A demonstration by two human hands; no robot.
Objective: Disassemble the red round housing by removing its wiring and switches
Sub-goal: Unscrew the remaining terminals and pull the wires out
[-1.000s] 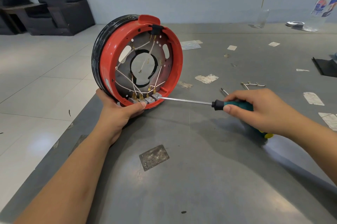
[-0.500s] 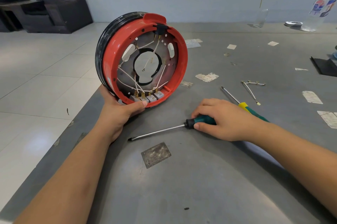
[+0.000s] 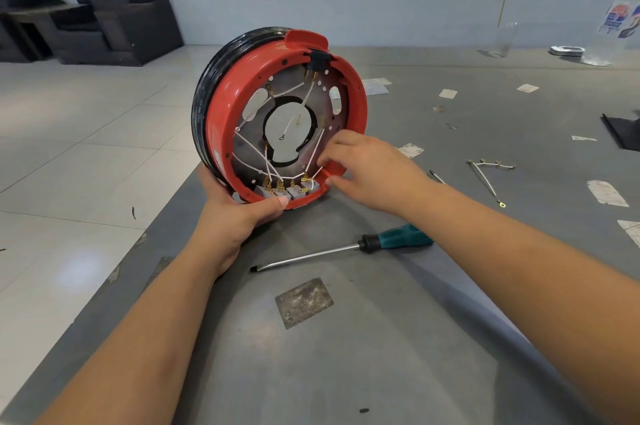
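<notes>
Left hand (image 3: 239, 213) clamps the red housing's (image 3: 221, 119) lower rim, standing it on edge at the counter (image 3: 381, 338) corner; right hand (image 3: 367, 171) pinches near a white wire (image 3: 317, 151) above the switches (image 3: 287, 190). Best pull straight off the terminal, bracing firmly.

Screwdriver (image 3: 343, 249) handle end behind the right forearm; bottle (image 3: 620, 26) blurred, label unreadable.
</notes>
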